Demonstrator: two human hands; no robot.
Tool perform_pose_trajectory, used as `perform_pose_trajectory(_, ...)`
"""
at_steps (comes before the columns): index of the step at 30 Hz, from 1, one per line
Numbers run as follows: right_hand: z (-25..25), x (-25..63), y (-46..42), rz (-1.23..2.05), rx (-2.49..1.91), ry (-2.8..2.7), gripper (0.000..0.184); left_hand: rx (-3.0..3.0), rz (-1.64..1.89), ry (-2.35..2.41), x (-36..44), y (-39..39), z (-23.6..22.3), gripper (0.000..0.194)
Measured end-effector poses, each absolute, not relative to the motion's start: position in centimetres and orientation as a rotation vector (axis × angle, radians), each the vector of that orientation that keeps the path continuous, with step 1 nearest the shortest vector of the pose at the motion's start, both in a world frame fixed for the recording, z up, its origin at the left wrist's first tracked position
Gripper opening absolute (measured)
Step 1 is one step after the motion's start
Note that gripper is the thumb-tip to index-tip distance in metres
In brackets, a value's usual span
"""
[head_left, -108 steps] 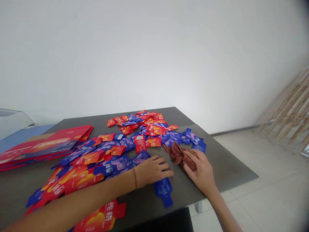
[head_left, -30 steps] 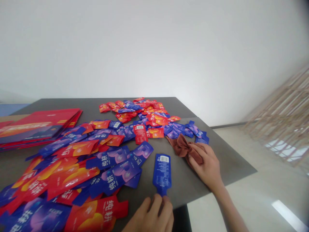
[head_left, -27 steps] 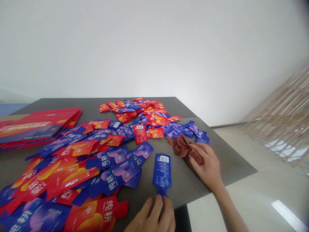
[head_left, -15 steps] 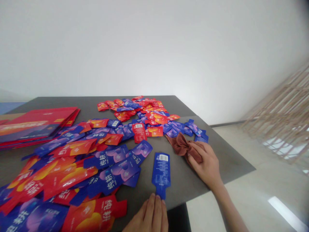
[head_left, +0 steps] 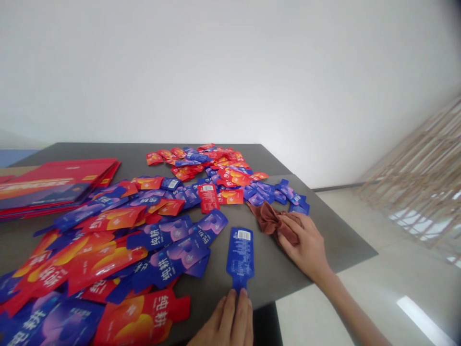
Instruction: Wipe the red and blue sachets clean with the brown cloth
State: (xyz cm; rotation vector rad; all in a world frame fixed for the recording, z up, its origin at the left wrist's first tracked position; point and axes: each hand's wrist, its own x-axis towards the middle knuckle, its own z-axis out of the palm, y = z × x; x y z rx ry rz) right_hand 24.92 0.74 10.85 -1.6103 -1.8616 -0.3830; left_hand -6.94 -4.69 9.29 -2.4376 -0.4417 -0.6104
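My left hand [head_left: 230,322] is at the table's near edge, its closed fingertips on the narrow neck of a blue spouted sachet [head_left: 240,257], whose barcode side faces up. My right hand [head_left: 306,245] lies over a crumpled brown cloth [head_left: 270,223], its fingers bunching the fabric against the dark grey table [head_left: 342,240]. Many red and blue printed sachets [head_left: 169,245] spread left of the lone blue one, and a smaller heap of sachets [head_left: 201,163] lies at the far side. Part of the blue sachet's neck is hidden by my fingers.
A stack of flat red printed cards or folders [head_left: 61,185] lies at the table's left. The right table edge drops to a pale tiled floor [head_left: 396,288]. A wooden lattice [head_left: 418,168] leans at the far right, and a white wall [head_left: 230,72] stands behind.
My left hand has withdrawn from among the sachets to the near edge, with the blue sachet now lying clear of it, barcode visible. My right hand stays on the cloth.
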Motion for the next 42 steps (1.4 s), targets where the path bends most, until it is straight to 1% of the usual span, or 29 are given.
perform_pose_trajectory(4, 12.4, 24.9, 0.6, -0.302, -1.5, -1.866, 0.036, -2.411, -0.605, -0.412, -6.6, -4.5, 8.4, 0.029)
perform_pose_trajectory(7, 14.1, 23.2, -0.1, -0.322, -1.413, -1.861, 0.039, -2.407, -0.603, -0.387, -6.4, -4.4, 8.1, 0.028)
perform_pose_trajectory(10, 15.5, 20.3, -1.4, -0.288, -1.262, -2.016, 0.045, -2.391, -0.633, -0.365, -6.3, -4.3, 8.3, 0.028)
perform_pose_trajectory(12, 16.1, 18.3, -2.4, -0.234, -1.164, -2.172, 0.047, -2.387, -0.636, -0.365, -6.3, -4.3, 8.5, 0.028)
perform_pose_trajectory(14, 16.5, 16.7, -3.1, -0.171, -1.106, -2.371, 0.043, -2.399, -0.642, -0.376, -6.3, -4.4, 8.5, 0.028)
perform_pose_trajectory(16, 16.8, 15.8, -3.3, -0.039, -1.102, -2.546, 0.037, -2.425, -0.647, -0.386, -6.3, -4.4, 8.5, 0.027)
perform_pose_trajectory(19, 17.3, 15.5, -2.9, 0.178, -1.167, -2.643, 0.03, -2.451, -0.609, -0.367, -6.4, -4.3, 8.3, 0.027)
perform_pose_trajectory(23, 17.5, 15.8, -1.6, 0.261, -1.228, -2.605, 0.029, -2.422, -0.515, -0.319, -6.6, -4.3, 8.1, 0.027)
perform_pose_trajectory(26, 17.3, 16.3, -0.6, 0.258, -1.238, -2.565, 0.037, -2.408, -0.564, -0.332, -6.5, -4.2, 8.1, 0.026)
perform_pose_trajectory(28, 17.0, 16.7, 0.1, 0.236, -1.249, -2.518, 0.038, -2.387, -0.613, -0.345, -6.3, -4.2, 8.1, 0.025)
perform_pose_trajectory(33, 16.0, 17.3, 1.8, 0.156, -1.397, -2.313, 0.035, -2.351, -0.648, -0.363, -6.2, -4.1, 8.0, 0.027)
perform_pose_trajectory(36, 15.3, 17.1, 2.5, 0.13, -1.508, -2.155, 0.032, -2.355, -0.606, -0.349, -6.3, -4.1, 7.6, 0.025)
perform_pose_trajectory(42, 15.5, 17.1, 1.7, 0.091, -1.473, -1.92, 0.035, -2.328, -0.593, -0.332, -6.3, -4.1, 7.1, 0.024)
